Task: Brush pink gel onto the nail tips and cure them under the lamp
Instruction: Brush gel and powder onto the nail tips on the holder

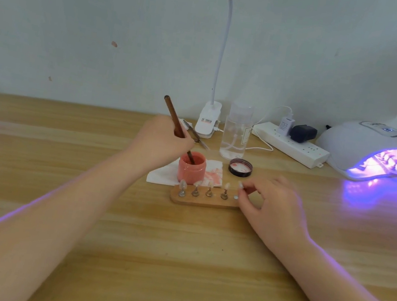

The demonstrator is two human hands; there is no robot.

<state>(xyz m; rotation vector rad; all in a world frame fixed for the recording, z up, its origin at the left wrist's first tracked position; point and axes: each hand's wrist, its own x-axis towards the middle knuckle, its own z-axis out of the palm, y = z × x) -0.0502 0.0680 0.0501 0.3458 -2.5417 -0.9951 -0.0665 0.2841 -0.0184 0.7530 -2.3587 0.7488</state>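
Head view: left hand [161, 141] grips the brush [174, 120], dipped in the gel jar [191, 168]; right hand [271, 201] pinches a tip [240, 184] off the holder [204, 199]. Tips look light, brittle; grasp by the stem.

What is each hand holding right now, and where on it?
Left hand holds the brush mid-handle, bristles down in the pink gel jar. Right hand pinches a nail tip by its stand, above the wooden holder.
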